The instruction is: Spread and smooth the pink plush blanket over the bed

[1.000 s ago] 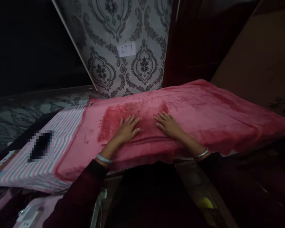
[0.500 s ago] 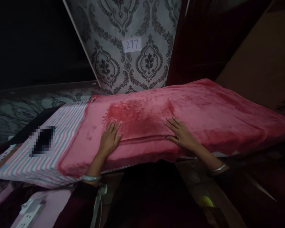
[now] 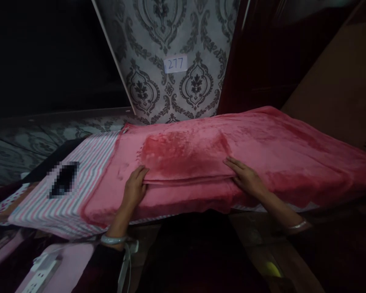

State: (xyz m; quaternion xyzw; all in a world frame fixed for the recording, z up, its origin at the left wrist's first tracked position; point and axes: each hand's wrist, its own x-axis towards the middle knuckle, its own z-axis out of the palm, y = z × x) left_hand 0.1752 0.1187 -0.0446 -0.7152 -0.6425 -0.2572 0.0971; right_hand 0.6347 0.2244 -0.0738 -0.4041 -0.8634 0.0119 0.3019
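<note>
A folded piece of red-pink plush cloth (image 3: 183, 160) lies on a pink plush blanket (image 3: 286, 150) of much the same colour. Its near edge shows as a layered fold running between my hands. At the left end of that fold, my left hand (image 3: 134, 187) is closed, fingers on top and thumb low at the edge. The right end is pinched in the same way by my right hand (image 3: 247, 177). The thumbs are partly hidden, and the border between cloth and blanket is hard to make out.
A striped sheet (image 3: 91, 162) shows left of the blanket, with a dark, pixelated object (image 3: 63, 180) on it. Behind stand a patterned wall (image 3: 198, 81) with a "277" label (image 3: 175, 64) and a dark screen (image 3: 49, 61). A power strip (image 3: 41, 278) sits lower left.
Both hands were lying flat with fingers spread on the folded cloth. They have slid to the ends of its near edge and closed there. The view has shifted slightly.
</note>
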